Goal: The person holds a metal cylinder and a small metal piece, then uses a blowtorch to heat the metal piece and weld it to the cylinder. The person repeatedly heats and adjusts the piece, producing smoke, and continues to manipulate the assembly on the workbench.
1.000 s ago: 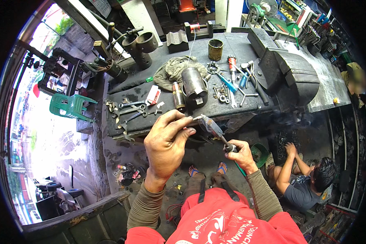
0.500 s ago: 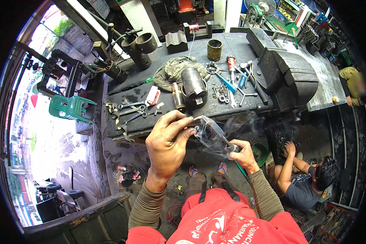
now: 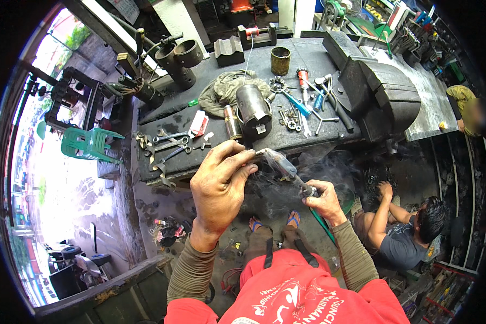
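Observation:
My right hand [image 3: 324,202] is closed around the dark grip of a smoking hand tool [image 3: 282,164]. A long grey head angles up and left from that grip, and a green cord [image 3: 321,220] hangs below it. My left hand [image 3: 221,181] is raised in front of the bench, its thumb and fingers pinched together at the tool's far end. Whatever small piece lies in that pinch is mostly hidden by the fingers. Just beyond, on the bench, a dark metal cylinder [image 3: 252,105] stands beside a narrower brass-coloured one [image 3: 231,123].
Wrenches [image 3: 173,146] and a red-and-white box [image 3: 198,124] lie at the left of the dark bench [image 3: 210,70]. More hand tools [image 3: 302,108] lie to the right, near a large vise [image 3: 383,97]. A crouching person [image 3: 410,232] is close at my right; green stools [image 3: 92,143] stand left.
The tool's head has tilted slightly lower on its right side, and the smoke around it has thinned and spread rightward. My left hand stays pinched at its tip. The whole view has shifted a little.

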Motion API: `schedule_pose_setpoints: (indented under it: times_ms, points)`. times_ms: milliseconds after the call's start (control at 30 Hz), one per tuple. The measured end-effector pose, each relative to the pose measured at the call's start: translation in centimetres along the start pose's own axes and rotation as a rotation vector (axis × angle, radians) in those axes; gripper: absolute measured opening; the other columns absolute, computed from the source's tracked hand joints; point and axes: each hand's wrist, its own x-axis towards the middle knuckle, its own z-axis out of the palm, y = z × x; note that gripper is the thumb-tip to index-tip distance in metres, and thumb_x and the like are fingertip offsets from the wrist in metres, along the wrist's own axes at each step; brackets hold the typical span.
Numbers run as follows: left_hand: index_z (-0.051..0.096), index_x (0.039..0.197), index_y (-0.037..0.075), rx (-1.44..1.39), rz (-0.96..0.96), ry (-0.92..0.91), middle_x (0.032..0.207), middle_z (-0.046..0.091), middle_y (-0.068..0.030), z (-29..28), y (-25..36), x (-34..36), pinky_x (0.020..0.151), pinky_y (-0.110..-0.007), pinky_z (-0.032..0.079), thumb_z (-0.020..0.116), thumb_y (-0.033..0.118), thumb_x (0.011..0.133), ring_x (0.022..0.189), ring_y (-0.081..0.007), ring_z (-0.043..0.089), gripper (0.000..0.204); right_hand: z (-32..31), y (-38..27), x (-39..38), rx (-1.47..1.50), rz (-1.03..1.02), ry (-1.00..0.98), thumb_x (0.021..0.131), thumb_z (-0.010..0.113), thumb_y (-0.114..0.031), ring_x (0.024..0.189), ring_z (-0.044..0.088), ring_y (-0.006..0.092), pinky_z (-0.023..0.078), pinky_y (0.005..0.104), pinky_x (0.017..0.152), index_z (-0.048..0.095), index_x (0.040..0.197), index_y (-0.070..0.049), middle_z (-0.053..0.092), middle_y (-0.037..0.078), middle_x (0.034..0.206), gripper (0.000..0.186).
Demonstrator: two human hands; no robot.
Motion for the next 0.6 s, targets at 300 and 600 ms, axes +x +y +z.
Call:
schedule_pose_setpoints:
  times_ms: [300, 600]
  points:
    - [0.078, 0.113, 0.002, 0.057, 0.054, -0.038, 0.113, 0.072, -0.0112, -0.4, 0.2, 0.0, 0.086, -0.035, 0.059, 0.081, -0.009, 0.081, 0.101, -0.0262, 0.072, 0.035, 0.2, -0.3, -0.2, 0.001, -0.021, 0.004, 0.07, 0.075, -0.002, 0.079, 0.062, 0.0072, 0.049, 0.0241, 0.072, 0.075, 0.097, 0.002, 0.071, -0.001, 0.089, 0.027]
    - [0.079, 0.117, 0.001, -0.015, -0.089, -0.049, 0.114, 0.076, -0.0142, -1.1, 0.4, -0.4, 0.093, -0.034, 0.057, 0.082, -0.004, 0.084, 0.108, -0.0243, 0.072, 0.034, 0.4, -1.4, -0.6, -0.001, 0.021, -0.022, 0.07, 0.075, -0.004, 0.081, 0.063, 0.0077, 0.05, 0.0261, 0.075, 0.075, 0.093, 0.002, 0.071, -0.001, 0.087, 0.024]
